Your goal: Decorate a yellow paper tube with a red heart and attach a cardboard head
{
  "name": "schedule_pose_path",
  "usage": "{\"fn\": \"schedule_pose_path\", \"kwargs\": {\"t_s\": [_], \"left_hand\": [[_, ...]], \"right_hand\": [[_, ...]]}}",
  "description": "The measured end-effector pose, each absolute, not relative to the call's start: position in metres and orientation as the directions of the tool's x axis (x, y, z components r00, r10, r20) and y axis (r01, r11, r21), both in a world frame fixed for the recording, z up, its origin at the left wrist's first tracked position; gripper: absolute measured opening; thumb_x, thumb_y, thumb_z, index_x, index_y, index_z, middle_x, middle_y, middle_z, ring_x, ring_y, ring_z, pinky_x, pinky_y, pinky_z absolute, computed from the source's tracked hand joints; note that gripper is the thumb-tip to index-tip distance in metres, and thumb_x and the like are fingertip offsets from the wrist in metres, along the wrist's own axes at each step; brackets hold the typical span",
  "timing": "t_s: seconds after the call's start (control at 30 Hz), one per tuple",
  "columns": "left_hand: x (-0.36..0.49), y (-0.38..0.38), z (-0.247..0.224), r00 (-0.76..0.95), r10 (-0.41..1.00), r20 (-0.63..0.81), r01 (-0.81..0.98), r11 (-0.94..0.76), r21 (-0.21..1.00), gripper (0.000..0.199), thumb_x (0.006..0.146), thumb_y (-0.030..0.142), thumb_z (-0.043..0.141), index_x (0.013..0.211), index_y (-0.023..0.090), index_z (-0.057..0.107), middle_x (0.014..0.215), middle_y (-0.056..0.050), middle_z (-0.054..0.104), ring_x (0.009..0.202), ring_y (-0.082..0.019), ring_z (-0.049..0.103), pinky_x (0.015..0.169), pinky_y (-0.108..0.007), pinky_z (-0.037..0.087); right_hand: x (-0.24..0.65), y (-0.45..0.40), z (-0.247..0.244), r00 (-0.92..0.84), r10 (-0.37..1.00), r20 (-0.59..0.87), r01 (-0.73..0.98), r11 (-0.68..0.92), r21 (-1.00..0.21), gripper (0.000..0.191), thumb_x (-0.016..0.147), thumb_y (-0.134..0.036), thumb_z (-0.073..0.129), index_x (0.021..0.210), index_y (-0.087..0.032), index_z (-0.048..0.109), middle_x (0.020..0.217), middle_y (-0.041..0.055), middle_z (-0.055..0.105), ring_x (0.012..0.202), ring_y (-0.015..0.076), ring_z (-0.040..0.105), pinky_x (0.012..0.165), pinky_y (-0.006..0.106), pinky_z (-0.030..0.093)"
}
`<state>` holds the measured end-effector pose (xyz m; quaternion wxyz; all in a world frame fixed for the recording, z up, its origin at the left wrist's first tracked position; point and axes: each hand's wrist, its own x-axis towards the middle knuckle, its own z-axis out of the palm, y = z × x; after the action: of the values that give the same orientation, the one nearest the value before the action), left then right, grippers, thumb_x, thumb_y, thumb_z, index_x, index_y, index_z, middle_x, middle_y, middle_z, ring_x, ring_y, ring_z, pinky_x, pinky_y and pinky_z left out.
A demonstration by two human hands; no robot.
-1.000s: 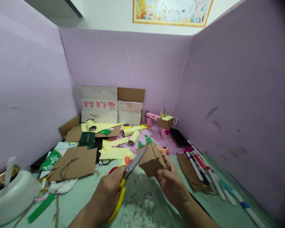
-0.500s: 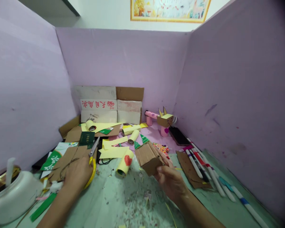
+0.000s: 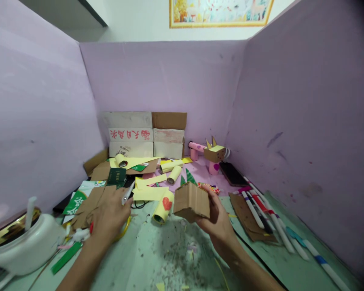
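Observation:
My right hand [image 3: 215,216] holds a small brown cardboard box [image 3: 191,201] over the green tabletop, thumb below and fingers along its right side. My left hand [image 3: 113,214] is closed around the scissors [image 3: 128,193]; their blades point up and away, and part of a yellow handle shows under the hand. Between the hands lies a yellow paper tube [image 3: 163,207] with a red heart. Just behind the box are green leaf-like pieces [image 3: 190,176].
Markers [image 3: 280,230] and a cardboard strip [image 3: 251,220] lie at right, near a black phone [image 3: 233,173]. A pink figure [image 3: 214,167] with a box head stands behind. A white pot [image 3: 27,246] is at left. Yellow paper [image 3: 148,193] and flattened cardboard [image 3: 130,135] are farther back.
My left hand has shifted right and now covers more of the scissors. The box has turned in my right hand, whose fingers show more along its side. The view has shifted slightly.

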<state>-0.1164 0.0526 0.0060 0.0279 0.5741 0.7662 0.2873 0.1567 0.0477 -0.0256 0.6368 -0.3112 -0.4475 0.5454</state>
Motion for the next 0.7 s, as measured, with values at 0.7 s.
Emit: {"fn": "schedule_pose_path", "kwargs": {"t_s": [0.7], "left_hand": [[-0.025,0.029,-0.014,0.078,0.996,0.042,-0.309,-0.015,0.951,0.072,0.054,0.029,0.087,0.117,0.015,0.054,0.124,-0.015,0.066,0.116,-0.033,0.060,0.093,-0.038,0.051]], "right_hand": [[0.167,0.046,-0.028,-0.046,0.733,0.679,0.097,0.680,-0.727,0.023,0.084,-0.030,0.061,0.105,-0.022,0.063,0.114,0.0112,0.061,0.112,0.0312,0.053,0.101,0.050,0.038]]}}
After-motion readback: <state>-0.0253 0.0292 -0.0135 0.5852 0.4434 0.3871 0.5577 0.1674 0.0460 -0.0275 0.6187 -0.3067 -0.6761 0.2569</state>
